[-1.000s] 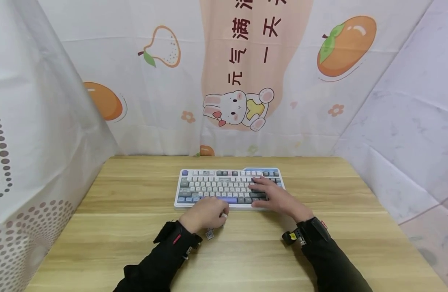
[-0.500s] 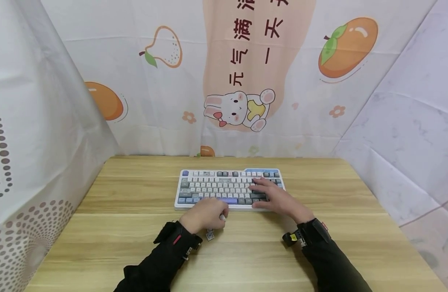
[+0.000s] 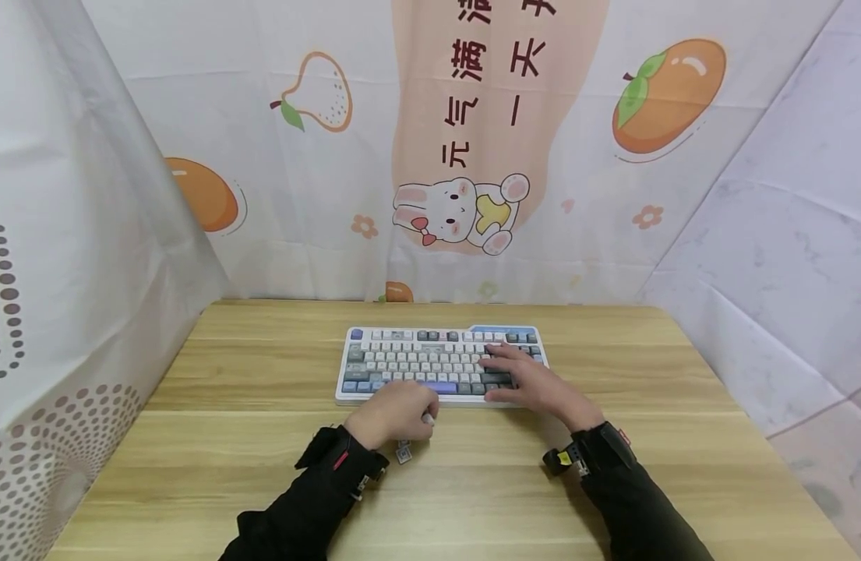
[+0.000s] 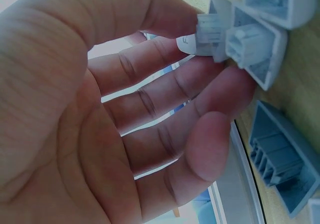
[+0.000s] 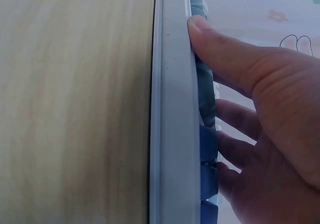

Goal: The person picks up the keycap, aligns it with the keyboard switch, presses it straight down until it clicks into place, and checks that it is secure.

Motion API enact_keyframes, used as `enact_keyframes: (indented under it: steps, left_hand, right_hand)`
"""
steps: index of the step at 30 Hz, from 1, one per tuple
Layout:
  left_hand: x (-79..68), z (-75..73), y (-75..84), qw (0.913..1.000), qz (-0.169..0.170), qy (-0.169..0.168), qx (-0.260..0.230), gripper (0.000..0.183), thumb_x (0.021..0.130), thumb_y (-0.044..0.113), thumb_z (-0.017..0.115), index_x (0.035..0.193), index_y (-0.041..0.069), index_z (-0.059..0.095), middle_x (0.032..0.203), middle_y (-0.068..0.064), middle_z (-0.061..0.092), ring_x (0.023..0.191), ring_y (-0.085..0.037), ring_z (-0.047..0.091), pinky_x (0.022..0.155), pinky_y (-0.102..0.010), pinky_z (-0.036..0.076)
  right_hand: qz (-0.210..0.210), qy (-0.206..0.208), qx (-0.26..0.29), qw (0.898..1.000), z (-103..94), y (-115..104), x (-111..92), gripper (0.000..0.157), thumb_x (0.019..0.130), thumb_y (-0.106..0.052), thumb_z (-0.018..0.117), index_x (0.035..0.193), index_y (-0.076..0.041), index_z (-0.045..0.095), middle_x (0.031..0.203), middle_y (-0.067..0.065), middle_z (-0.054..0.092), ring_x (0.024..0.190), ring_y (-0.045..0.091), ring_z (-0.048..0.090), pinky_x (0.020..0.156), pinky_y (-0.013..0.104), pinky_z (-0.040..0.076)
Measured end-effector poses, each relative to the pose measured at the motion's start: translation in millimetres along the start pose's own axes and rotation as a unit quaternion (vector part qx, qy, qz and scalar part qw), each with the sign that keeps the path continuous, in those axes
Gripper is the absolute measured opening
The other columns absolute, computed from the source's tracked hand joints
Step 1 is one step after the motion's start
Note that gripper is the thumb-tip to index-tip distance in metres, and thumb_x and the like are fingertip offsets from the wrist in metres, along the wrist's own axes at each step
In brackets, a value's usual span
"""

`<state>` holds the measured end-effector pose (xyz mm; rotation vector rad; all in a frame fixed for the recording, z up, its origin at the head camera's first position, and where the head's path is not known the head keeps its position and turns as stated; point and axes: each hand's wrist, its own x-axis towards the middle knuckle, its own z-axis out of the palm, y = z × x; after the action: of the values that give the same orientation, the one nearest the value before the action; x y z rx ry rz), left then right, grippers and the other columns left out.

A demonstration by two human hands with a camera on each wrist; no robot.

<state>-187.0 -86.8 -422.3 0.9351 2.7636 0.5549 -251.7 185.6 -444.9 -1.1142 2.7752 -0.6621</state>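
Observation:
My left hand is just in front of the keyboard, low over the table. Its thumb and fingertips pinch a white keycap, whose hollow underside and stem show in the left wrist view. Right by the fingertips, another white keycap lies with its stem exposed. A grey-blue keycap rests on the wood below it. My right hand rests spread over the right side of the keyboard. In the right wrist view its thumb touches the front edge near the dark keys, and the other fingers reach over the keys.
One more pale keycap shows at the top of the left wrist view. In the head view a loose keycap lies beside the left wrist. The wooden table meets a printed curtain at its back edge.
The left fingers have drawn in slightly with the white keycap over the past second, covering a loose keycap beneath them. The right hand stays in place on the keyboard.

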Motion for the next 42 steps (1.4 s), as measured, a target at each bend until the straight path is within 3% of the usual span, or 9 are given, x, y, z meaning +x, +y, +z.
enact_keyframes:
  steps: [7, 13, 21, 26, 32, 39, 42]
  left_hand:
    - [0.4, 3.0, 0.2, 0.9999, 0.005, 0.014, -0.001, 0.022, 0.072, 0.007, 0.06, 0.06, 0.017, 0.045, 0.057, 0.007, 0.025, 0.051, -0.01, 0.023, 0.051, -0.026, 0.02]
    - [0.7, 6.2, -3.2, 0.9991, 0.027, 0.025, 0.02, 0.033, 0.072, 0.004, 0.061, 0.057, 0.018, 0.035, 0.058, 0.006, 0.016, 0.053, -0.011, 0.017, 0.051, -0.027, 0.015]
    - [-1.4, 4.2, -4.7, 0.9995, 0.02, 0.017, 0.016, 0.029, 0.073, 0.008, 0.063, 0.056, 0.017, 0.042, 0.053, 0.007, 0.022, 0.049, -0.009, 0.022, 0.049, -0.025, 0.019]
    - [-0.5, 4.9, -2.0, 0.9998, 0.006, 0.011, 0.017, 0.028, 0.075, 0.019, 0.07, 0.057, 0.019, 0.048, 0.053, 0.008, 0.031, 0.049, -0.008, 0.029, 0.049, -0.024, 0.023]
    - [0.7, 10.1, -2.7, 0.9996, 0.009, 0.022, 0.017, 0.034, 0.077, 0.031, 0.072, 0.054, 0.019, 0.05, 0.051, 0.009, 0.031, 0.048, -0.007, 0.029, 0.047, -0.024, 0.022]
    - [3.3, 5.4, -10.2, 0.9989, -0.002, 0.039, 0.025, 0.015, 0.074, 0.033, 0.075, 0.069, 0.023, 0.065, 0.061, 0.014, 0.05, 0.056, -0.006, 0.046, 0.053, -0.024, 0.038]
    - [6.2, 0.1, -12.1, 0.9982, 0.007, 0.055, 0.022, 0.011, 0.075, 0.032, 0.073, 0.074, 0.023, 0.067, 0.062, 0.014, 0.05, 0.057, -0.006, 0.046, 0.053, -0.024, 0.037]
  right_hand:
    - [-0.003, 0.0, 0.004, 1.0, -1.5, 0, -1, 0.062, 0.084, -0.042, 0.067, 0.135, -0.01, 0.053, 0.147, 0.019, 0.037, 0.135, 0.04, 0.027, 0.105, 0.053, 0.029]
    - [0.002, -0.002, 0.019, 1.0, 1.4, 1, -1, 0.062, 0.084, -0.041, 0.067, 0.136, -0.01, 0.053, 0.147, 0.019, 0.036, 0.136, 0.041, 0.025, 0.105, 0.054, 0.026]
    - [0.003, 0.0, 0.011, 1.0, 2.8, -1, 0, 0.061, 0.085, -0.041, 0.066, 0.136, -0.01, 0.053, 0.147, 0.019, 0.036, 0.135, 0.04, 0.026, 0.105, 0.054, 0.028]
    - [0.008, -0.001, 0.012, 1.0, 3.3, 2, -2, 0.062, 0.085, -0.043, 0.066, 0.136, -0.011, 0.052, 0.147, 0.019, 0.036, 0.135, 0.04, 0.026, 0.104, 0.055, 0.028]
    - [0.007, -0.006, 0.014, 1.0, 4.3, 4, -4, 0.063, 0.084, -0.045, 0.065, 0.136, -0.011, 0.052, 0.148, 0.018, 0.035, 0.136, 0.04, 0.026, 0.104, 0.055, 0.028]
    - [-0.006, -0.001, 0.011, 1.0, 5.2, 4, -1, 0.064, 0.085, -0.046, 0.064, 0.136, -0.011, 0.052, 0.148, 0.019, 0.035, 0.136, 0.041, 0.025, 0.105, 0.055, 0.026]
    - [-0.002, 0.004, 0.011, 1.0, 4.0, 4, -2, 0.064, 0.084, -0.046, 0.065, 0.136, -0.011, 0.053, 0.147, 0.019, 0.036, 0.135, 0.041, 0.026, 0.104, 0.056, 0.027]
